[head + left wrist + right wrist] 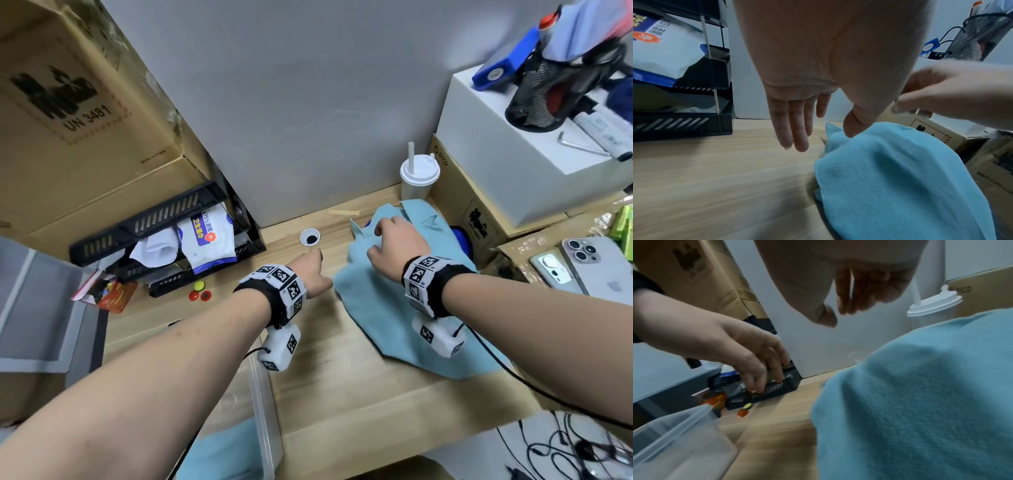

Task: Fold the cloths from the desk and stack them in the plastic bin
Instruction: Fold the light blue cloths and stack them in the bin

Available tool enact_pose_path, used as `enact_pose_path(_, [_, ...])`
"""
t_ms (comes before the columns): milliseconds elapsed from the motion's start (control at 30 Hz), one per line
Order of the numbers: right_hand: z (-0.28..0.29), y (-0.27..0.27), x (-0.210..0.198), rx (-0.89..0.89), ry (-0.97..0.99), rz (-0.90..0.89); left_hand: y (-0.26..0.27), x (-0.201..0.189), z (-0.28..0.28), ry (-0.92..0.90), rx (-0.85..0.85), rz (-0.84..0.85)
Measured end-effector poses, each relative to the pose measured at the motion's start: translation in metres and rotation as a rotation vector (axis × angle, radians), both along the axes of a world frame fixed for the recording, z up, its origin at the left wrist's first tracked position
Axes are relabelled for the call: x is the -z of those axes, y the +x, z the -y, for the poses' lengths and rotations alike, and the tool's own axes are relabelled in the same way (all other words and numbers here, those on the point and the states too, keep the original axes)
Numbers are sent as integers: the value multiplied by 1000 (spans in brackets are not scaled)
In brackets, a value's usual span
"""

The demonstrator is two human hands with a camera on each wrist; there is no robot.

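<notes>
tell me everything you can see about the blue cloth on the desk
The light blue cloth looks like soft terry or microfibre with a stitched hem. It lies unfolded and rumpled on the wooden desk, its far part bunched up against a cardboard box near a white lidded cup. The right hand is over its far part with curled fingers; contact is unclear. The left hand hovers beside its left edge.

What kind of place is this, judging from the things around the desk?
Probably an office or lab work desk: stacked cardboard boxes, a black mesh pen holder, phones and a lidded drink cup crowd the wooden desk.
</notes>
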State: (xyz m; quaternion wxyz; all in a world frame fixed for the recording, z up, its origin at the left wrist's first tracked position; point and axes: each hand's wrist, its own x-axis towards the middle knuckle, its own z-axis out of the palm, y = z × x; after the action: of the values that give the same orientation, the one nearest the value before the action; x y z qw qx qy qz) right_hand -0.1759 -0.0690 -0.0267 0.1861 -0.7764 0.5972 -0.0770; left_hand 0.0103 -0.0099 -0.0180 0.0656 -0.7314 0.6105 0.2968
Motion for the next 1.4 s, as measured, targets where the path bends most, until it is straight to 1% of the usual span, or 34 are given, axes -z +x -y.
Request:
enact_pose_path(67, [6,-10,6,-52,78,-303,1,-1,0,7,0,-8])
enact_pose_path(100, [8,-15,11,-91,91,-418,2,-1,-1,11,2,-4])
enact_pose_path(133, [8,-18,16,-123,76,-485,3,1,-3,18,6,4])
enact_pose_path(200, [10,-23,23,-146,34,-516,6,4,-6,39,9,25])
enact_pose_path(267, [9,-20,26,-150,-3,-476,9,7,-8,58,8,40])
enact_pose_path(400, [6,-6,27,-145,-83,-295,12,10,-9,57,-1,28])
enact_pose_path(467, [8,-3,28,-124,-45,-243,11,9,-6,51,-3,21])
enact_pose_path(533, [14,-4,30,-106,59,-214,12,10,-4,46,-3,16])
enact_pose_path(600, [22,-8,33,-97,126,-214,13,11,-4,52,6,20])
enact_pose_path(700, [37,-10,41,-106,154,-221,17,17,-5,88,12,34])
enact_pose_path(867, [53,0,48,-134,239,-376,23,32,-8,153,12,59])
enact_pose_path(933, [53,2,49,-136,186,-401,22,36,-7,154,19,69])
enact_pose_path(1000, [52,4,50,-156,76,-380,21,37,-5,153,19,63])
enact_pose_path(1067, [50,4,47,-177,-10,-342,19,35,-2,148,12,42])
enact_pose_path(1167, [48,6,36,-226,-77,-236,20,29,5,101,-9,18])
enact_pose_path(1300, [42,10,15,-299,-99,-44,18,12,13,-24,-13,-33])
enact_pose_path(1400, [39,11,-11,-371,-90,10,18,-9,18,-126,23,-146])
